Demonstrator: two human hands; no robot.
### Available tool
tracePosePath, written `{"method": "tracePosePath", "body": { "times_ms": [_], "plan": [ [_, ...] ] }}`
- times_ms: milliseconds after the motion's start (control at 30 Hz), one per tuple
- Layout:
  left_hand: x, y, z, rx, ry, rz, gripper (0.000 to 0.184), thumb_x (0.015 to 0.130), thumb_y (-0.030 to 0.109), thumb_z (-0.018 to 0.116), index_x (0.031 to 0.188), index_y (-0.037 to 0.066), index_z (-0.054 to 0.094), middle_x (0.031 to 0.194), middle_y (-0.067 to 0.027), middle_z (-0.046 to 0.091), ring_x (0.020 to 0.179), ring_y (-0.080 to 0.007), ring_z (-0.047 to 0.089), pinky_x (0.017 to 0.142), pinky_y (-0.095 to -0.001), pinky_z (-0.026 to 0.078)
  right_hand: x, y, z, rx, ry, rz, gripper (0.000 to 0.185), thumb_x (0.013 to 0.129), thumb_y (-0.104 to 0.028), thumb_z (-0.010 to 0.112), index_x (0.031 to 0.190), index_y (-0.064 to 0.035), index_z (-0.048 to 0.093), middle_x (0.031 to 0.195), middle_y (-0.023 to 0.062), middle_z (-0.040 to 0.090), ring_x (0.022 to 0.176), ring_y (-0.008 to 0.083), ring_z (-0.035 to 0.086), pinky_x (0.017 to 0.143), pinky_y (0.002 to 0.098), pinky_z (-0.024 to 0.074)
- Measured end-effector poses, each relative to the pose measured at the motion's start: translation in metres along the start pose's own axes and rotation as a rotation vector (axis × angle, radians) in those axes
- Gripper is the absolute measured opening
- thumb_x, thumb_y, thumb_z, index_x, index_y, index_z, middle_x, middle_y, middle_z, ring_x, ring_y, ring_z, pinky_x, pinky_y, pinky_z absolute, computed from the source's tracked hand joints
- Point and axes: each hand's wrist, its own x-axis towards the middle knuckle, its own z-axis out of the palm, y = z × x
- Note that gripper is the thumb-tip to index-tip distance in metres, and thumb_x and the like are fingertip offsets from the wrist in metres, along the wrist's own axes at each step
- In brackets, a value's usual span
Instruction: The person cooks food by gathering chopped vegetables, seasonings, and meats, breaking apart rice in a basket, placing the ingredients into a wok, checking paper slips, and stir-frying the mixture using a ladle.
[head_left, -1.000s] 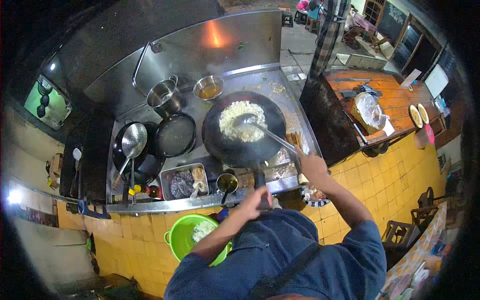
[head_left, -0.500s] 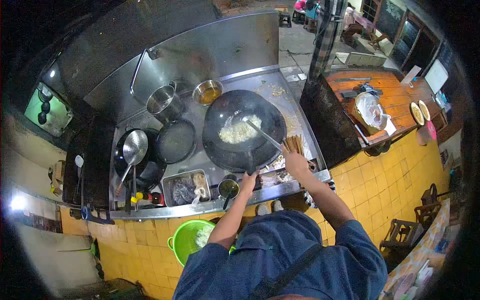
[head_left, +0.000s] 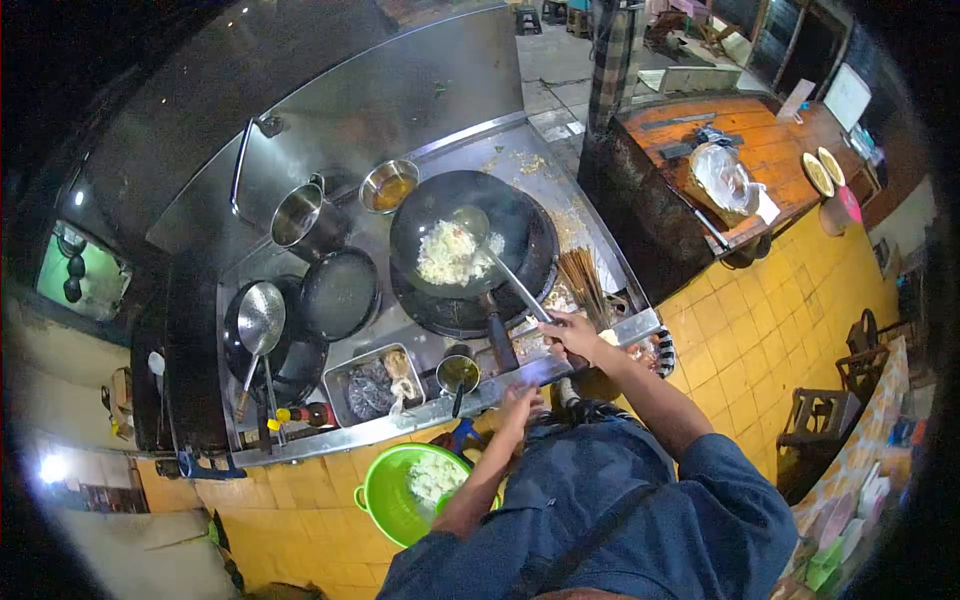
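My right hand (head_left: pixel 572 338) is closed round the handle of a long metal ladle (head_left: pixel 515 283), whose head reaches into the dark wok (head_left: pixel 425 210). Pale rice (head_left: pixel 447 254) lies heaped in the wok beside the ladle head. The wok's dark handle (head_left: pixel 500 335) points toward me, with no hand on it. My left hand (head_left: pixel 520 408) is near the stove's front edge, below that handle, its fingers apart and nothing visible in them. Under my left forearm is a green basket (head_left: pixel 385 500) with white rice in it.
A small pot with dark green contents (head_left: pixel 458 374) and a metal tray of bags (head_left: pixel 372 388) line the front edge. Left of the wok are a black pan (head_left: pixel 340 293), a steel pot (head_left: pixel 300 215) and a strainer ladle (head_left: pixel 261 318). A stick bundle (head_left: pixel 580 280) lies right.
My left hand has let go of the wok handle and moved down toward me. My right hand has drawn the ladle nearer; the rice sits further left in the wok. The view has shifted.
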Motion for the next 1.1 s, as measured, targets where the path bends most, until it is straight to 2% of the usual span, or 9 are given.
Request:
{"method": "tracePosePath", "body": {
  "times_ms": [100, 233, 433, 567, 600, 700, 800, 867, 1100],
  "plan": [
    [-0.013, -0.005, 0.004, -0.042, -0.124, -0.152, 0.025, 0.084, 0.024, 0.061, 0.097, 0.006, 0.049, 0.083, -0.0069, 0.056, 0.063, -0.0131, 0.058, 0.054, -0.0261, 0.049, -0.025, -0.012, 0.000, 0.293, 0.009, 0.082, 0.034, 0.092, -0.024, 0.048, 0.123, -0.0092, 0.045, 0.063, 0.0035, 0.048, 0.043, 0.0130, 0.045, 0.037, 0.0287, 0.0396],
    [0.008, -0.034, 0.013, -0.096, -0.256, -0.153, 0.020, 0.086, 0.025, 0.059, 0.096, 0.008, 0.055, 0.082, -0.0042, 0.055, 0.061, -0.0110, 0.055, 0.052, -0.0242, 0.046, -0.031, -0.017, -0.014, -0.185, 0.017, 0.067, 0.031, 0.093, -0.028, 0.044, 0.112, -0.0030, 0.047, 0.063, 0.0042, 0.050, 0.041, 0.0131, 0.046, 0.035, 0.0289, 0.0393],
    [0.020, -0.017, 0.086, -0.001, -0.265, 0.122, 0.042, 0.093, 0.045, 0.037, 0.093, 0.008, 0.057, 0.078, -0.0055, 0.059, 0.066, -0.0172, 0.057, 0.058, -0.0298, 0.047, -0.127, 0.012, -0.039, 0.028, -0.002, -0.140, 0.052, 0.095, -0.038, 0.038, 0.137, -0.0113, 0.025, 0.065, 0.0005, 0.047, 0.045, 0.0067, 0.041, 0.035, 0.0224, 0.0355],
    [-0.059, -0.001, 0.196, 0.044, -0.454, 0.218, 0.034, 0.095, 0.034, 0.043, 0.093, 0.002, 0.053, 0.083, -0.0045, 0.057, 0.070, -0.0110, 0.053, 0.062, -0.0256, 0.044, -0.230, 0.051, -0.067, 0.105, 0.096, -0.413, 0.066, 0.094, -0.044, 0.036, 0.143, -0.0165, 0.003, 0.092, 0.0061, 0.053, 0.048, 0.0061, 0.041, 0.041, 0.0195, 0.0400],
    [-0.086, -0.010, 0.225, 0.088, -0.448, 0.225, 0.028, 0.094, 0.028, 0.046, 0.090, 0.001, 0.052, 0.082, -0.0043, 0.056, 0.070, -0.0105, 0.052, 0.061, -0.0254, 0.043, -0.261, 0.062, -0.075, 0.159, 0.220, -0.447, 0.066, 0.094, -0.044, 0.036, 0.143, -0.0165, 0.003, 0.092, 0.0061, 0.053, 0.048, 0.0061, 0.041, 0.041, 0.0195, 0.0400],
    [-0.127, -0.063, 0.285, 0.268, -0.757, 0.257, 0.014, 0.088, 0.011, 0.047, 0.077, 0.003, 0.043, 0.070, 0.0002, 0.046, 0.063, -0.0082, 0.045, 0.055, -0.0243, 0.039, -0.323, 0.119, -0.097, -0.107, 0.672, -0.709, 0.075, 0.093, -0.050, 0.029, 0.141, -0.0015, -0.001, 0.145, 0.0243, 0.010, 0.132, 0.0313, 0.021, 0.107, 0.0334, 0.0181],
    [-0.126, -0.136, 0.347, 0.399, -1.060, 0.313, 0.018, 0.092, 0.017, 0.047, 0.084, 0.002, 0.044, 0.070, -0.0029, 0.049, 0.059, -0.0107, 0.048, 0.054, -0.0259, 0.044, -0.398, 0.170, -0.126, -0.148, 1.054, -0.707, 0.073, 0.093, -0.047, 0.035, 0.142, -0.0051, 0.002, 0.133, 0.0279, 0.035, 0.119, 0.0321, 0.044, 0.099, 0.0357, 0.0323],
    [-0.153, -0.162, 0.379, 0.377, -1.235, 0.025, 0.016, 0.091, 0.015, 0.048, 0.081, 0.007, 0.039, 0.063, 0.0013, 0.039, 0.051, -0.0082, 0.041, 0.049, -0.0216, 0.040, -0.474, 0.198, -0.129, 0.123, 0.987, -0.334, 0.065, 0.092, -0.044, 0.043, 0.142, -0.0134, 0.015, 0.101, 0.0168, 0.062, 0.069, 0.0263, 0.063, 0.068, 0.0351, 0.0502],
    [-0.232, -0.218, 0.437, 1.046, -1.619, -0.328, 0.022, 0.092, 0.021, 0.047, 0.076, 0.009, 0.038, 0.055, -0.0007, 0.037, 0.041, -0.0121, 0.040, 0.040, -0.0273, 0.040, -0.655, 0.359, -0.064, 0.324, 2.406, 0.053, 0.016, 0.080, -0.016, 0.055, 0.089, -0.0046, 0.060, 0.084, 0.0150, 0.063, 0.079, 0.0317, 0.060, 0.071, 0.0393, 0.0470]
  ]
}}
